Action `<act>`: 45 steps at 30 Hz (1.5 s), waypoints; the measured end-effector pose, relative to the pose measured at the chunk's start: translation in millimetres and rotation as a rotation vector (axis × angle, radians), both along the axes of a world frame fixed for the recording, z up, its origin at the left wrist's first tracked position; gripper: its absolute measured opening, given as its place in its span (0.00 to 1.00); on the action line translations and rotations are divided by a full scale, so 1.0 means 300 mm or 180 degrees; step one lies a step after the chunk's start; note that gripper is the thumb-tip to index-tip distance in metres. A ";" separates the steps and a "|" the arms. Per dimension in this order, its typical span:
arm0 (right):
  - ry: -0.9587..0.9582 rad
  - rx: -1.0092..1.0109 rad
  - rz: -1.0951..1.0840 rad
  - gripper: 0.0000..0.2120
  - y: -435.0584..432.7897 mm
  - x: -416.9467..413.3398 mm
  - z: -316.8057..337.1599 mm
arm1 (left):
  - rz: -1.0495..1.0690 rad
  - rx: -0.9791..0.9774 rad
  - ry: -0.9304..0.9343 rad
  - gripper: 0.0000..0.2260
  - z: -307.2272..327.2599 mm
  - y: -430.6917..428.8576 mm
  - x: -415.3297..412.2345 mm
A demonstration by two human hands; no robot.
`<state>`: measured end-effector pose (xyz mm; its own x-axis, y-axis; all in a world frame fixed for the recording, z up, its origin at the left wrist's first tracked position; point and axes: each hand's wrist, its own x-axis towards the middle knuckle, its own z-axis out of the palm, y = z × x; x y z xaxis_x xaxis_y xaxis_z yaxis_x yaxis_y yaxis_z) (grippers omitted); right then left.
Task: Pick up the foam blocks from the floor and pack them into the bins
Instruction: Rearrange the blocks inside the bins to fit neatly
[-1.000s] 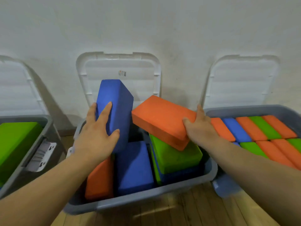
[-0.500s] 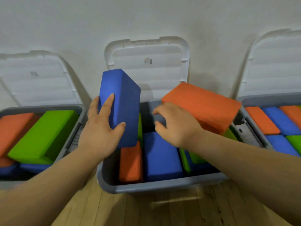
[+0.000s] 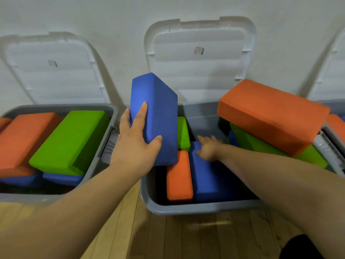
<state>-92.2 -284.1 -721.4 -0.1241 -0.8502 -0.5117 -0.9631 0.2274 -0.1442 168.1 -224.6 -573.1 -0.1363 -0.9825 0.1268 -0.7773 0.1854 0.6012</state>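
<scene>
- Fingers (image 3: 142, 114) of the left hand (image 3: 134, 146) lie straight and slightly spread on the broad face of the upright blue block (image 3: 156, 116), with the thumb hooked round its near edge — a full grip.
- Upright blue block: held on end above the left side of the middle bin (image 3: 186, 210), with its lower corner just over the narrow orange block (image 3: 179, 176).
- Right hand (image 3: 207, 148): motion-blurred, holding nothing. Its fingers (image 3: 202, 139) are stretched forward and a little apart over the far end of the flat blue block (image 3: 211, 180). Whether they touch it cannot be told.
- Middle bin, contents: the narrow orange block and flat blue block lie side by side at the front, with a small green block (image 3: 183, 133) behind them. At the right, a tilted orange block (image 3: 270, 116) rests on a large green block (image 3: 261, 146) and reaches past the bin's right rim.
- Left bin (image 3: 104, 109): a green slab (image 3: 71, 141) and an orange slab (image 3: 24, 137) lie on top, with blue blocks (image 3: 63, 178) beneath.
- Lids: the middle lid (image 3: 199, 58) and left lid (image 3: 54, 71) stand open against the wall (image 3: 112, 15).
- Ground: wooden floor (image 3: 186, 236).
</scene>
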 end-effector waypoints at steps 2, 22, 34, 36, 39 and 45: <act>0.0123 0.0037 0.0068 0.43 -0.008 -0.009 -0.007 | -0.0084 -0.0066 -0.0017 0.40 -0.010 -0.003 0.010; 0.0316 0.0252 0.1050 0.41 0.157 0.020 0.509 | 0.0291 0.0185 0.0007 0.38 -0.030 -0.067 -0.031; -0.0249 -0.2007 -0.0159 0.40 0.345 -0.132 0.809 | 0.0183 -0.0208 -0.0270 0.38 0.025 -0.046 -0.127; -0.0540 -0.2353 -0.0528 0.40 0.371 -0.178 0.854 | 0.0203 -0.0269 -0.0235 0.39 0.028 -0.046 -0.139; -0.1105 -0.2777 -0.1147 0.42 0.389 -0.266 0.860 | 0.0178 -0.0263 -0.0162 0.39 0.026 -0.044 -0.160; -0.1286 -0.2470 -0.2326 0.40 0.430 -0.433 0.708 | 0.0072 -0.0257 -0.0165 0.39 0.042 -0.025 -0.245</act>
<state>-222.3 -155.0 -509.1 -0.6653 -0.7466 0.0057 -0.4880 0.4290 -0.7601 94.8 -232.0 -560.7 -0.1227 -0.9723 0.1991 -0.8116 0.2138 0.5438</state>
